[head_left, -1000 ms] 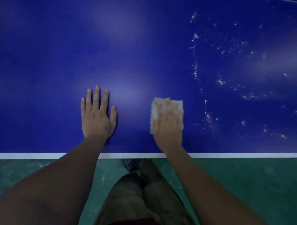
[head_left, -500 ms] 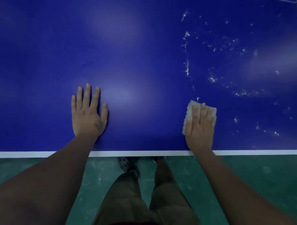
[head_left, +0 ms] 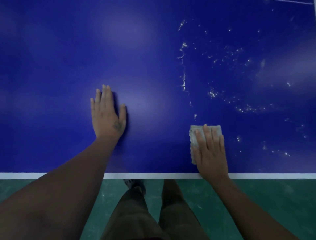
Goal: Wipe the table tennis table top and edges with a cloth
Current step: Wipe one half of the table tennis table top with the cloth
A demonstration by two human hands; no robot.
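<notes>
The blue table tennis table top [head_left: 153,51] fills most of the view, with its white edge line [head_left: 145,175] running across near me. My right hand [head_left: 211,154] presses a folded pale grey cloth [head_left: 195,135] flat on the table close to the edge, fingers straight. Only the cloth's far and left parts show from under the fingers. My left hand [head_left: 106,113] rests flat on the table to the left, fingers straight and together. White specks and streaks of dirt [head_left: 213,93] lie on the right half, beyond and right of the cloth.
Below the table edge is a green floor [head_left: 273,202]. My legs in dark trousers [head_left: 136,214] and a shoe [head_left: 132,184] stand against the edge. A thin white line [head_left: 294,2] crosses the table's far right corner.
My right hand has slid the cloth to the right and then back toward the near edge. My left hand stays planted flat on the table.
</notes>
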